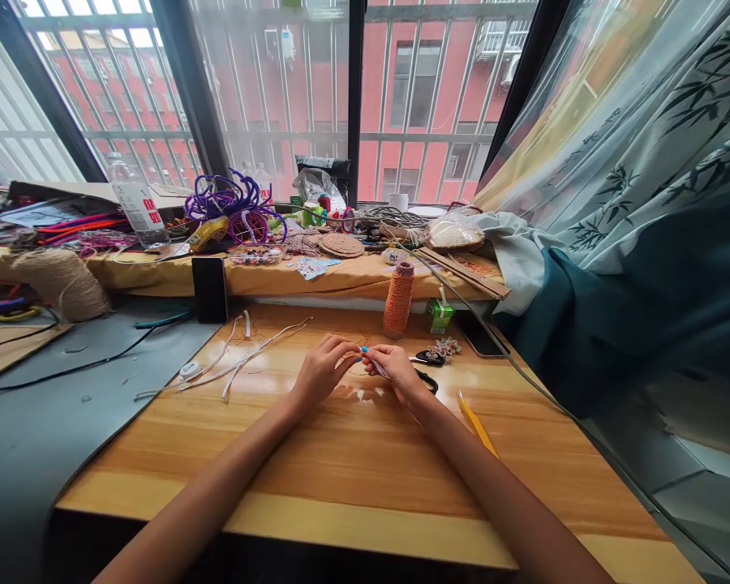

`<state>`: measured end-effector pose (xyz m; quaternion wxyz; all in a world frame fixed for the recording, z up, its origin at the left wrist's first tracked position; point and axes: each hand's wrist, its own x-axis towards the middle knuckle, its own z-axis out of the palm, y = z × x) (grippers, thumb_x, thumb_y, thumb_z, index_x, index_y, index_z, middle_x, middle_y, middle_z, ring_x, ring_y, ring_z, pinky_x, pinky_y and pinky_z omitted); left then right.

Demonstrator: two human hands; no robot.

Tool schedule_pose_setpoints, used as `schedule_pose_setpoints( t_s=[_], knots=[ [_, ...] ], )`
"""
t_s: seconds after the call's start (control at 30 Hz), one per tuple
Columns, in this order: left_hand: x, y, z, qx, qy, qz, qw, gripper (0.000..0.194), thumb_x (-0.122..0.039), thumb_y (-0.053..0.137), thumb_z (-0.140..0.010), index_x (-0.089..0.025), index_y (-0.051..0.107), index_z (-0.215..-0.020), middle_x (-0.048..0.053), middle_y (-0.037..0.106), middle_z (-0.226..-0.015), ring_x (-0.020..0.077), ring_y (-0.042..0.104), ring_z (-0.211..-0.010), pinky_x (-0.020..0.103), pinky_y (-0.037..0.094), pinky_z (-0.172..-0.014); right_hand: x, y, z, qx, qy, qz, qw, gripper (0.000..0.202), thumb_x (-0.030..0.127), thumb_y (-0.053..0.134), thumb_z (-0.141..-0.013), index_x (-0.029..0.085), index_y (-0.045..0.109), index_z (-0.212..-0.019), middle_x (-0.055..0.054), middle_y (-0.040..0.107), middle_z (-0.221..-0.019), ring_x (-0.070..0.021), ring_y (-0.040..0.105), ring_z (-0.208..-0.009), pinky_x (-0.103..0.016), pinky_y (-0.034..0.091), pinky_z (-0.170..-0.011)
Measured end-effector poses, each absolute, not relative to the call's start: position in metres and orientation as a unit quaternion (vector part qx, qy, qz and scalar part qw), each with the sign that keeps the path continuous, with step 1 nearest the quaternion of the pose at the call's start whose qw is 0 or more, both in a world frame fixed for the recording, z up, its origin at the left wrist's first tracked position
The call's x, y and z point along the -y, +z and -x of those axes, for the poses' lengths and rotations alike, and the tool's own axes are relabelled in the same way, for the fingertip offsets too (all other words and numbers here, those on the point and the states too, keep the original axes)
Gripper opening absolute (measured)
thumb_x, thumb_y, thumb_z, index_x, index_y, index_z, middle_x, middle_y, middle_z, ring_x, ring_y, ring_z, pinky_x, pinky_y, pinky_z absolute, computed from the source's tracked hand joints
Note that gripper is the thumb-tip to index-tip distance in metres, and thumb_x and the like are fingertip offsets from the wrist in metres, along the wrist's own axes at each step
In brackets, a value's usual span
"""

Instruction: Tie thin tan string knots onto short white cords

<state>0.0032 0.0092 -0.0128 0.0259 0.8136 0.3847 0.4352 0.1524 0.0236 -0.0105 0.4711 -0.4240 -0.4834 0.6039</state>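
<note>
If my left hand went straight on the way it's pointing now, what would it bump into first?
Your left hand would most likely meet your right hand first; the two look very close, though whether they already touch is unclear.

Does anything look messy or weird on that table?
Nothing looks clearly broken. Some white strips lie crisscrossed on the table, left of the left hand, which looks untidy. Pale patches show near the right hand; I can't tell whether they're scraps or glare.
</note>
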Motion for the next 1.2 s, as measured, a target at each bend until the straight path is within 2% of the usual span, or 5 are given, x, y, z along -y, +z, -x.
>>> schedule_pose_setpoints(
  t_s=[0.1,0.33,0.43,0.83,1.2],
  knots=[
    [-0.008,-0.011,-0.006,-0.408,0.465,-0.778,0.108,0.016,-0.027,0.047,-0.078,-0.017,0.058,-0.08,0.005,0.058,-0.082,0.0142,0.049,-0.08,0.027,0.04,-0.073,-0.023,-0.011,-0.152,0.486,0.601,0.428,0.469,0.02,0.031,0.063,-0.055,0.011,0.056,-0.055,0.0,0.055,-0.052,-0.0063,0.047,-0.045,-0.021,0.036,-0.046],
    [-0.014,-0.017,-0.011,-0.467,0.533,-0.543,0.45,0.017,-0.028,0.054,-0.068,-0.012,0.055,-0.075,0.002,0.057,-0.071,0.0113,0.051,-0.067,0.023,0.04,-0.062,-0.026,-0.018,-0.149,0.502,0.578,0.431,0.478,0.02,0.032,0.061,-0.058,0.012,0.056,-0.059,0.001,0.055,-0.053,-0.0072,0.049,-0.045,-0.021,0.037,-0.046],
    [-0.016,-0.018,-0.011,-0.46,0.552,-0.466,0.516,0.02,-0.027,0.058,-0.063,-0.011,0.055,-0.075,0.002,0.058,-0.07,0.0109,0.052,-0.065,0.023,0.039,-0.062,-0.027,-0.02,-0.148,0.514,0.566,0.431,0.48,0.02,0.031,0.06,-0.059,0.012,0.055,-0.061,0.001,0.055,-0.053,-0.0073,0.049,-0.045,-0.021,0.038,-0.046],
    [-0.013,-0.013,-0.008,-0.442,0.535,-0.448,0.564,0.025,-0.029,0.062,-0.061,-0.011,0.064,-0.077,0.006,0.064,-0.077,0.0131,0.055,-0.072,0.025,0.039,-0.069,-0.024,-0.02,-0.147,0.574,0.507,0.42,0.487,0.017,0.03,0.054,-0.067,0.013,0.056,-0.065,0.001,0.055,-0.056,-0.0079,0.049,-0.046,-0.022,0.038,-0.047],
    [-0.011,-0.01,-0.012,-0.444,0.532,-0.462,0.553,0.024,-0.025,0.066,-0.056,-0.012,0.057,-0.074,0.001,0.062,-0.063,0.0107,0.054,-0.062,0.025,0.041,-0.066,-0.023,-0.026,-0.145,0.555,0.491,0.409,0.533,0.018,0.031,0.055,-0.068,0.013,0.056,-0.068,0.0,0.055,-0.059,-0.008,0.048,-0.048,-0.022,0.038,-0.049]
  ],
)
